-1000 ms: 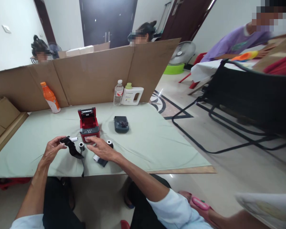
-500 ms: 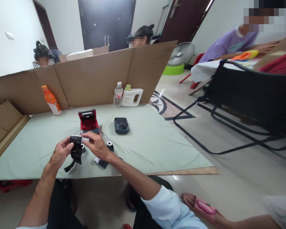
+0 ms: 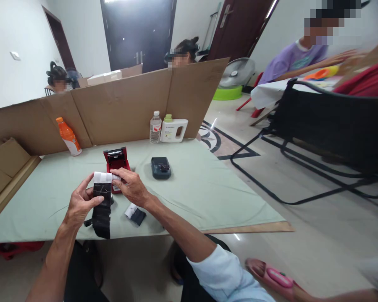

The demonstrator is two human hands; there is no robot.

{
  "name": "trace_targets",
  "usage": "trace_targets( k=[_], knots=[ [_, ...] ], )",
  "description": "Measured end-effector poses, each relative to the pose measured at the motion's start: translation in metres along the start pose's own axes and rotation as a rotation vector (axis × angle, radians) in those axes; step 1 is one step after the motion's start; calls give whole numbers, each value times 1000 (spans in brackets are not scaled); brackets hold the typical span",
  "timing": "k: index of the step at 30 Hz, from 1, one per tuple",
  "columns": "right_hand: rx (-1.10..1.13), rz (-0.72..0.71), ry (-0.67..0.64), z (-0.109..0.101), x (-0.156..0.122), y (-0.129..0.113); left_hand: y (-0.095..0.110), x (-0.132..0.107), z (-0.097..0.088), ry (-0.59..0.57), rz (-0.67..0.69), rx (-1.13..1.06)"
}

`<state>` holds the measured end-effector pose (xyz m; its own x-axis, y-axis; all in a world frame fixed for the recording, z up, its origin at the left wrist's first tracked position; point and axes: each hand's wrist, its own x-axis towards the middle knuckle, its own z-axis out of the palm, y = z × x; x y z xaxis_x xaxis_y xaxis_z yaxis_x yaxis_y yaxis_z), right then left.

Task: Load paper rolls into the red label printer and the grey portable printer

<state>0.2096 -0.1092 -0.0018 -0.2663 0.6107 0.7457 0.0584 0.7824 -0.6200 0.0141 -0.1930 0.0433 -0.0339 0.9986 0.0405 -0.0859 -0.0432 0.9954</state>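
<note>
Head view has the white roll held up over the table, just in front of the red device and partly overlapping it. Its long axis runs left to right, nearly level, with a narrower white end poking out to the right. From it the black strip hangs towards the wearer, its long axis almost upright and its loose end by the table's near edge. The strip looks thin, flexible and slightly glossy, with creases and pale scratch-like marks. The left hand grips it, thumb flat on the black face; the right hand has its fingers pinched around the roll's narrow end. Another black-and-white roll lies slantwise on the smooth pale-green cloth.
</note>
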Motion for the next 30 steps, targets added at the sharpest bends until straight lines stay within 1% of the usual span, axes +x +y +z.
trace_targets(
  k=[3, 5, 7, 10, 12, 14, 16, 17, 19, 21, 22, 24, 26, 28, 30],
  knots=[
    [19, 2, -5, -2, 3, -1, 2, 1, 1, -22, -13, 20],
    [78, 66, -31, -3, 4, -1, 6, 2, 2, -49, -35, 36],
    [200, 175, -81, -5, 4, -2, 11, 2, 1, -95, -60, 59],
    [440, 337, -175, -11, 7, -1, 19, 3, -7, -214, -76, 106],
    [560, 388, -224, -17, 12, 0, 24, 7, -16, -281, -54, 123],
    [646, 398, -262, -23, 18, -2, 29, 13, -22, -296, -12, 111],
    [711, 395, -295, -26, 23, -5, 33, 19, -22, -273, 60, 109],
    [740, 398, -313, -26, 25, -7, 36, 21, -18, -263, 114, 131],
    [796, 410, -340, -22, 28, -10, 40, 23, -6, -242, 272, 224],
    [845, 421, -342, -17, 28, -12, 44, 22, 10, -198, 447, 330],
    [857, 428, -336, -14, 28, -11, 46, 21, 17, -167, 510, 379],
    [843, 442, -290, -11, 28, -10, 53, 18, 27, -105, 583, 497],
    [799, 453, -182, -10, 27, -11, 61, 15, 31, -74, 640, 664],
    [757, 425, -80, -9, 26, -18, 70, 12, 32, -81, 709, 843],
    [717, 363, -73, -8, 24, -30, 78, 10, 32, -110, 759, 973]
  ],
)
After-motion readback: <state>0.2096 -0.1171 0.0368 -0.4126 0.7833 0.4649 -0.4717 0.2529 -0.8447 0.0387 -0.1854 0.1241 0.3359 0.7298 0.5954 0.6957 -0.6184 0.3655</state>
